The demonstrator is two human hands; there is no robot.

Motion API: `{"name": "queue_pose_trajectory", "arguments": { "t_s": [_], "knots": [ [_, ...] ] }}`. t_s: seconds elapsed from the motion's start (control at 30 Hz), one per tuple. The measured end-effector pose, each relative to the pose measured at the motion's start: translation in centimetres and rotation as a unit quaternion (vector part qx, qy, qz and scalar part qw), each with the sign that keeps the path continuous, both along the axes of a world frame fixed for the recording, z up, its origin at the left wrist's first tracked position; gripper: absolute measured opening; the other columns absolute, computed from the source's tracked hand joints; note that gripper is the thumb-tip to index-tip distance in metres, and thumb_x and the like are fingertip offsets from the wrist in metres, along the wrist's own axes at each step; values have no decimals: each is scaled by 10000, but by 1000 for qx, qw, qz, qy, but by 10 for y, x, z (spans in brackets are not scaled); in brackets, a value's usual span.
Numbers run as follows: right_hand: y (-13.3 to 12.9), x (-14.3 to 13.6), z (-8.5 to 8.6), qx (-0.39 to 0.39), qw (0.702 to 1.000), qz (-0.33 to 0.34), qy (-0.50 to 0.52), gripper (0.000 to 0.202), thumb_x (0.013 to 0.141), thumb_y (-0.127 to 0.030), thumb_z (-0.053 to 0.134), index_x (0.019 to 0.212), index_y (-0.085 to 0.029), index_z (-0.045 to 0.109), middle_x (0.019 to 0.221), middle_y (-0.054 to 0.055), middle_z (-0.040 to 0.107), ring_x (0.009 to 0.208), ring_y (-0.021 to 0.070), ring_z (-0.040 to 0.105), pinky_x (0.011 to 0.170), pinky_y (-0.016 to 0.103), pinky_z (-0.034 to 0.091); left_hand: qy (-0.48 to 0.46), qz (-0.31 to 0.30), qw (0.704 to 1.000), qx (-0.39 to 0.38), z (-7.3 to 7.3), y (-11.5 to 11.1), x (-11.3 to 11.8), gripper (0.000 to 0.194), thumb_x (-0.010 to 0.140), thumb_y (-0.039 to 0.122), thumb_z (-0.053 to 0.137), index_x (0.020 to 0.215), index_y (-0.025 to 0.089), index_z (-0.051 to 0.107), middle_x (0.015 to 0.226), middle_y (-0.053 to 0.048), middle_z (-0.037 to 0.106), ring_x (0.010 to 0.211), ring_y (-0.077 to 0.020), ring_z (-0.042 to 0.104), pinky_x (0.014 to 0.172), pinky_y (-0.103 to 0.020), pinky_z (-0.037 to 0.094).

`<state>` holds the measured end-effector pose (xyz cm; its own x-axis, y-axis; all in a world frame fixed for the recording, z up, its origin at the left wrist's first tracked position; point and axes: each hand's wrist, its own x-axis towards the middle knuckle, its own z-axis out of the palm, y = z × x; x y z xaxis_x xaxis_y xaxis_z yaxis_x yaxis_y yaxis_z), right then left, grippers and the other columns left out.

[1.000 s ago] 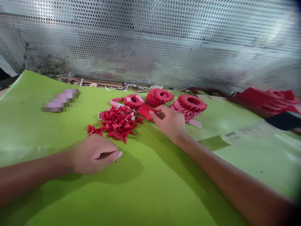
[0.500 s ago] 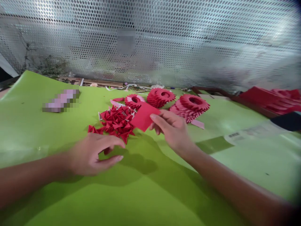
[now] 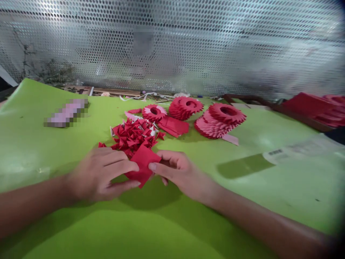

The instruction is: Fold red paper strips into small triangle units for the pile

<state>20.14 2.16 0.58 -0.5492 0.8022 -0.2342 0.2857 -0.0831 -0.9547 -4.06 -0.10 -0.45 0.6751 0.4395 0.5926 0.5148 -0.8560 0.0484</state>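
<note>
A red paper square [image 3: 144, 160] is held between my hands above the green table, tilted with one corner toward me. My right hand [image 3: 180, 171] pinches its right corner, thumb on the near face. My left hand [image 3: 107, 172] grips its left side, index finger across the face and thumb at the lower edge. Just beyond the paper lies a heap of folded red paper triangles [image 3: 133, 135], some with white showing. A stack of flat red paper pieces [image 3: 174, 126] sits to the heap's right.
Behind the heap stand a small red-and-pink paper ring [image 3: 154, 113], a red ring stack [image 3: 185, 108] and a taller red-and-pink ring stack [image 3: 219, 120]. A clear plastic bag [image 3: 285, 154] lies right. A blurred pink object [image 3: 67, 112] rests left. Perforated metal panel [image 3: 172, 46] rises behind.
My right hand has brought the red paper square down, left and closer to me. My left hand, open before, has closed on its left side. The flat paper stack is now uncovered.
</note>
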Motion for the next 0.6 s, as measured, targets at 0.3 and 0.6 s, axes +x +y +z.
{"name": "queue_pose_trajectory", "arguments": {
  "t_s": [0.3, 0.6],
  "knots": [
    [-4, -5, -8, -19, 998, 0, 62, 352, 864, -524, 733, 1023, -209, 724, 782, -12, 626, 592, 107, 433, 512, 232, 321, 68, 10, 991, 118, 1, -5, 0, 143, 1043, 231, 493, 1113, 165, 599, 833, -18, 732, 622, -145, 638, 593, -300, 467],
    [3, -3, -7, -41, 993, 8, 112, 354, 839, -543, 751, 875, -197, 684, 760, -25, 609, 585, 88, 468, 543, 225, 378, 67, -90, 990, 83, 15, -3, -9, 249, 1047, 108, 406, 1142, 181, 625, 868, -21, 737, 658, -147, 661, 607, -290, 480]
  ]
}}
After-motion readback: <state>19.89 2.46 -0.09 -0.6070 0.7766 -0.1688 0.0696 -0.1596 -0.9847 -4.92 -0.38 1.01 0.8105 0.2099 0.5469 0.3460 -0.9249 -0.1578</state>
